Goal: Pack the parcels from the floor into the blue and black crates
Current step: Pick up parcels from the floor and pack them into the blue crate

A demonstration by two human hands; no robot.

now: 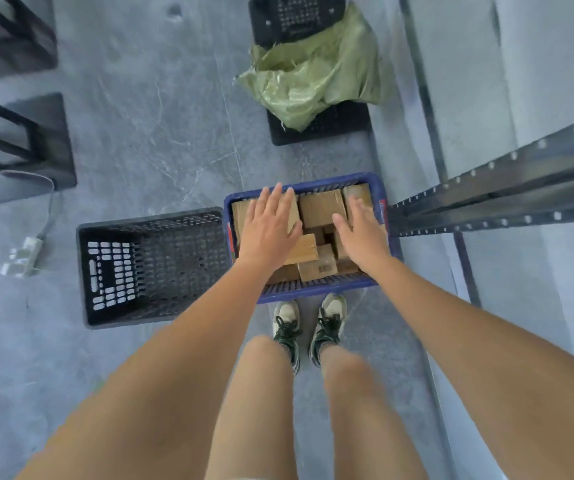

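Grey marble-look floor (147,133) with pale veins, soft even light. Black frame furniture (18,133) far left of fingers; white power strip (23,256) nearby. Perforated grey metal shelving upright (507,199) just right of fingers. Pale wall (538,64) beyond.

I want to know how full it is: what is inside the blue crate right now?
The blue crate holds brown cardboard parcels up near its rim. The left hand and right hand, fingers straight, cover some; lower layers are hidden.
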